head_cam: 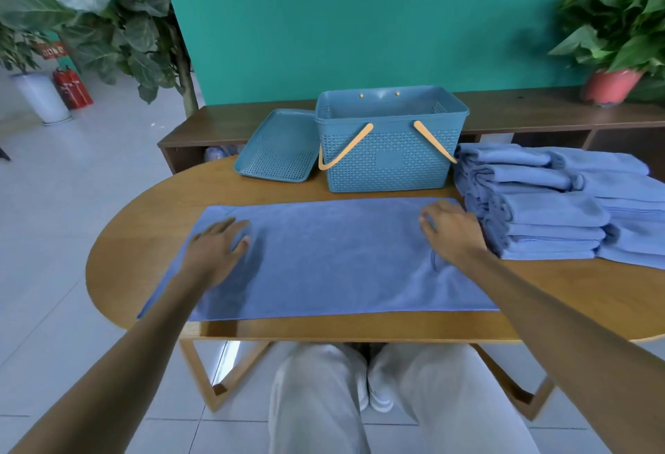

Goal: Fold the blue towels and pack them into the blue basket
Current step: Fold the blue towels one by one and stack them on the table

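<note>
A blue towel (324, 259) lies spread flat across the front of the wooden table (144, 209). My left hand (216, 248) rests flat on its left part with fingers spread. My right hand (449, 230) presses on its right part, fingers slightly bent on the cloth. Behind the towel stands the blue basket (390, 162), open on top, with two orange handles hanging down its front. Its inside is hidden from here. Stacks of folded blue towels (554, 201) lie on the table at the right, touching my right hand's side.
The basket's blue lid (277, 151) leans against the basket's left side. A dark wooden shelf unit (539, 108) runs behind the table, with a potted plant (615, 83) on it at the right. My legs show below the table's front edge.
</note>
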